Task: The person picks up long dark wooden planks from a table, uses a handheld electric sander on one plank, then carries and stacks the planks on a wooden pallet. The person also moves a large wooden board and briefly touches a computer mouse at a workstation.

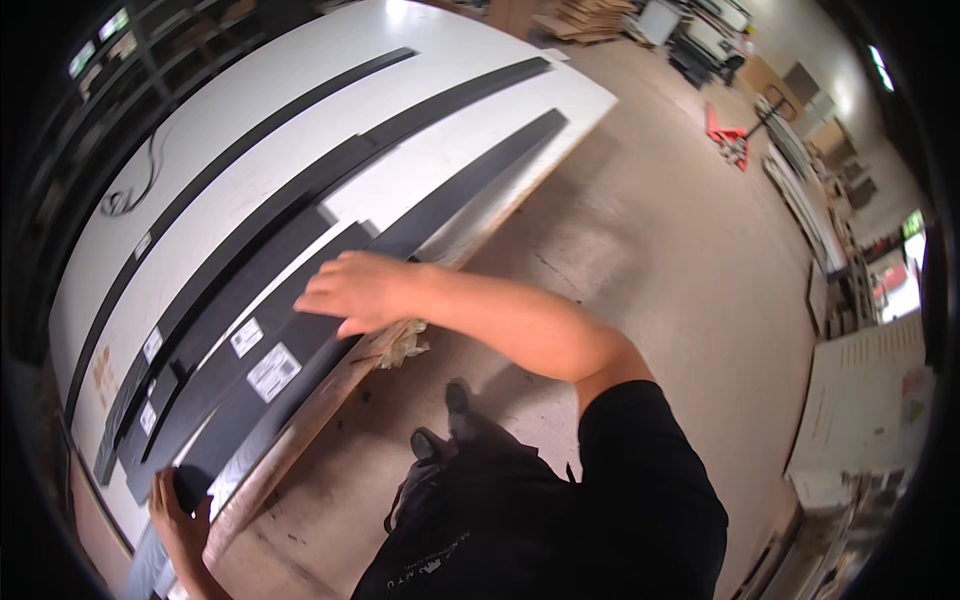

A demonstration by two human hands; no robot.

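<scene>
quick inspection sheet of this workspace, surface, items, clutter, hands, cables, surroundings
surface: white table, brownish marks toward its left end
job's things: long dark panels lying lengthwise, several bearing white labels
clutter: crumpled yellowish material at the near edge
grippers: bare hands; left hand at the nearest panel's lower-left end, grip unclear; right hand palm down over the panels, fingers extended
cables: dark looped cord toward the far left
surroundings: concrete-like floor, red pallet jack, stacked boards

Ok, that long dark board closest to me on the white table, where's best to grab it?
Probably its long edges, at two well-spread spots, coming from your side of the table: the board lies flat, long and narrow, and its near edge runs along the table's side, easiest to reach.
</scene>
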